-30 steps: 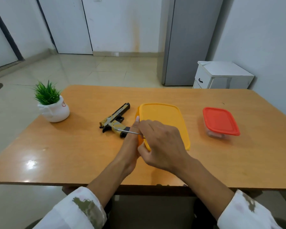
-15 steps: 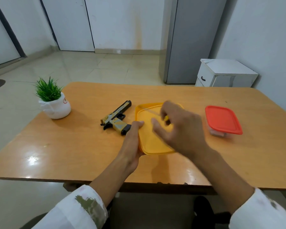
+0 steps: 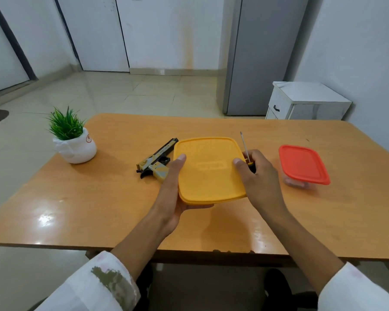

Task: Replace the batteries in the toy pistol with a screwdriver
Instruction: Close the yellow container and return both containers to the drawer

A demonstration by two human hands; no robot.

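- Since half a second ago, the right hand (image 3: 259, 176) has come to the yellow container's (image 3: 209, 171) right edge. It clasps the screwdriver (image 3: 244, 147), tip pointing away.
- Left hand (image 3: 171, 191) grips the container's left edge, thumb on top.
- Toy pistol (image 3: 154, 162) lies on the table (image 3: 99, 198), just left of the container.

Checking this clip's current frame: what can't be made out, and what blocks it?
All in the head view:
1. Whatever lies under the yellow lid: the opaque lid covers it.
2. Toy pistol grip end: behind the left hand; no battery cover visible.
3. Screwdriver handle: mostly enclosed by the right hand.
4. Red-lidded container contents: lid covers them, wall too blurred.
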